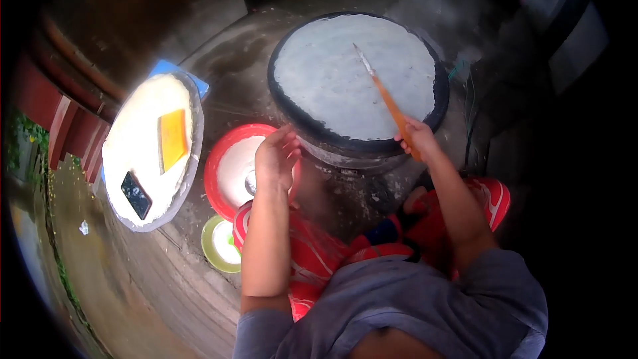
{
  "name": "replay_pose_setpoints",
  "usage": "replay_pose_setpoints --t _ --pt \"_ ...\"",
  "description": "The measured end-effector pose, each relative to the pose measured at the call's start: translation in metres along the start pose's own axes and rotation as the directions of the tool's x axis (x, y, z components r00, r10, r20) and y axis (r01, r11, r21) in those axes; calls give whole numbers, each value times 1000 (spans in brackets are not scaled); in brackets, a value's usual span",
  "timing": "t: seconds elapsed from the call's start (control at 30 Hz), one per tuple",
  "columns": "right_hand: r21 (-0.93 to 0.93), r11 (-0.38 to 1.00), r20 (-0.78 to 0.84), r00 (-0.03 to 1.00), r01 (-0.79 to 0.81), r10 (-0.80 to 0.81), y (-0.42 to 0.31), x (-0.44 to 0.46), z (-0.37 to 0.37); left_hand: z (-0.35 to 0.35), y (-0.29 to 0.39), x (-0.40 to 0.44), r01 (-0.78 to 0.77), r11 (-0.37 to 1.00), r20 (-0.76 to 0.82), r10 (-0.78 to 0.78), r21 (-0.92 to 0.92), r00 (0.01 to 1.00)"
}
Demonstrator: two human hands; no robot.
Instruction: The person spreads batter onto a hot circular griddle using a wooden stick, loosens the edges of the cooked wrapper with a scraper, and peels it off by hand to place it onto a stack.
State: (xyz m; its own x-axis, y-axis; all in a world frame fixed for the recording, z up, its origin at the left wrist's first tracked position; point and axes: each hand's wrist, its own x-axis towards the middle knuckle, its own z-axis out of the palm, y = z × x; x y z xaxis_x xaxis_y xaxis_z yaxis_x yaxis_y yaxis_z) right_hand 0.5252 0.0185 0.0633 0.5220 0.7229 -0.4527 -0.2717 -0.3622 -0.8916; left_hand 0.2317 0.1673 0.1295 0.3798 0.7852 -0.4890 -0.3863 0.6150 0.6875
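Observation:
My right hand (419,138) is closed round the wide end of a long orange-brown wooden spatula (389,101). Its narrow tip, whitened with batter, points away from me over a large round griddle (282,101). A thin pale sheet of batter (332,70) covers most of the griddle, leaving a dark rim; whether the tip touches it I cannot tell. My left hand (277,158) is held above a red basin (216,153) of white batter, empty, fingers loosely bent and apart. A rounded metal utensil (250,183), partly hidden by that hand, sits in the basin.
Left of the basin, a round tray (193,159) bears a pale flat layer (143,126), a yellow-orange flat scraper (173,138) and a phone (136,195). A small green bowl (212,252) with white contents stands by my left leg. My red-clad knees are close to the griddle.

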Motion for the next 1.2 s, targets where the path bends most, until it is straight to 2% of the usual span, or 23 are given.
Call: replay_pose_setpoints --t 0.2,0.27,0.3,0.33,0.37,0.4,0.47,0.5,0.53,0.57,0.6,0.63,0.67,0.73,0.77,0.83,0.93,0.97,1.0,1.03,1.07,1.1,1.2 --pt "-20 1000 -46 999 -11 10 -2 14 15 2 -5 4 5 1000 9 -5 13 1000" --pt "-268 963 -59 998 4 -20 0 33 20 3 -6 4 10 1000 13 -10 8 1000" --pt "-267 964 -60 998 1 -18 3 43 24 3 -7 4 12 1000 13 -12 10 1000" --pt "-631 762 -83 963 148 -256 6 51 29 3 -7 5 9 1000 14 -9 15 1000" --pt "-888 409 -8 882 211 -471 10 56 33 3 -7 4 5 1000 15 -6 21 1000" --pt "-887 413 -11 883 209 -469 7 52 42 3 -7 3 7 1000 15 -8 25 1000" --pt "-962 242 28 930 124 -365 -3 37 57 6 -6 1 4 999 8 -5 51 1000" --pt "-959 176 91 832 221 -547 14 42 52 6 -6 2 5 999 15 -5 54 1000" --pt "-960 176 88 831 218 -550 10 30 47 4 -7 2 5 999 17 -5 42 1000" --pt "-700 687 -7 960 195 -280 4 18 39 3 -7 2 4 1000 18 -5 30 1000" --pt "-244 970 67 997 -8 25 -1 7 32 3 -7 2 4 1000 19 -5 29 1000" --pt "32 996 68 995 -81 79 1 0 20 2 -7 2 -3 999 21 2 46 1000" --pt "171 972 77 985 -163 152 -2 -7 4 2 -8 1 -10 998 23 8 64 1000" --pt "262 961 -83 989 -94 120 4 -20 -9 10 -6 -9 14 999 16 -15 35 1000" --pt "263 960 -87 988 -98 125 7 -26 -9 13 -5 -12 34 999 11 -34 9 999" --pt "100 995 -129 992 7 6 11 -36 -9 11 -6 -11 36 999 14 -36 20 999" --pt "-36 999 -146 989 6 -11 29 -23 -14 13 -8 -12 36 999 18 -36 10 999" --pt "-255 963 -189 972 89 -140 42 -10 -16 14 -9 -12 38 999 16 -37 -7 999" --pt "-254 963 -190 972 88 -139 41 -11 -14 14 -9 -12 39 999 17 -39 -5 999" --pt "-708 677 -140 901 199 -411 41 -10 -9 13 -10 -11 40 999 23 -40 5 999" --pt "-962 192 43 797 197 -603 42 -8 -2 13 -10 -10 42 999 30 -43 16 999" --pt "-972 220 -44 852 85 -522 33 -13 12 13 -11 -10 44 999 30 -44 19 999" --pt "-952 268 42 929 149 -369 30 -6 20 13 -12 -12 51 999 108 -53 17 993"
